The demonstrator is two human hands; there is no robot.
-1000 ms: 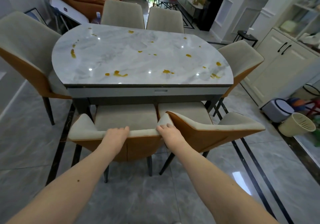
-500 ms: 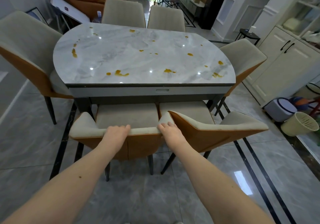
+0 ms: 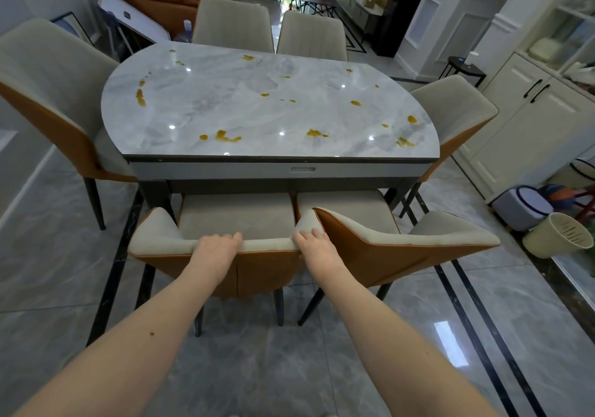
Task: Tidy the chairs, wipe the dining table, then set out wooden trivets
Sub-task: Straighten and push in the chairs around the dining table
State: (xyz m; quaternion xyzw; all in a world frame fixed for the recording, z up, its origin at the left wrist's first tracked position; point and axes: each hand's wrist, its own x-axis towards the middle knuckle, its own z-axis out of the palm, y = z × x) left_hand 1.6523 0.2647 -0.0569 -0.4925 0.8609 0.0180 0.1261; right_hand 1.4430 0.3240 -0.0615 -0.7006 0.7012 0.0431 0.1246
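Both hands are on the backrest top of the near-left chair (image 3: pixel 222 213), which is pushed up to the marble surface (image 3: pixel 225 107) w/ its seat partly under the edge. Left hand (image 3: pixel 216 249) sits about mid-backrest, fingers curled over the top edge, gripping it. Right hand (image 3: pixel 315 246) grips the right end of the same backrest, fingers over the top, just beside the near-right chair (image 3: pixel 386 246). That second chair is turned at an angle, its orange back corner touching or nearly touching the first chair, can't tell which.

The surface is grey/white marble w/ rounded ends and has yellow-orange spills (image 3: pixel 225 136) all over, mostly along the near edge plus a few on the left and right sides.

Other chairs: one at the left end (image 3: pixel 54 94), one at the right end (image 3: pixel 450 110), two on the far side (image 3: pixel 233 20) and (image 3: pixel 310 32), all close to the surface.

Right side of the floor: a cream bin (image 3: pixel 558 234) and a grey stool-like thing (image 3: pixel 521 205) near the white cabinets (image 3: pixel 528 120). No trivets in view.
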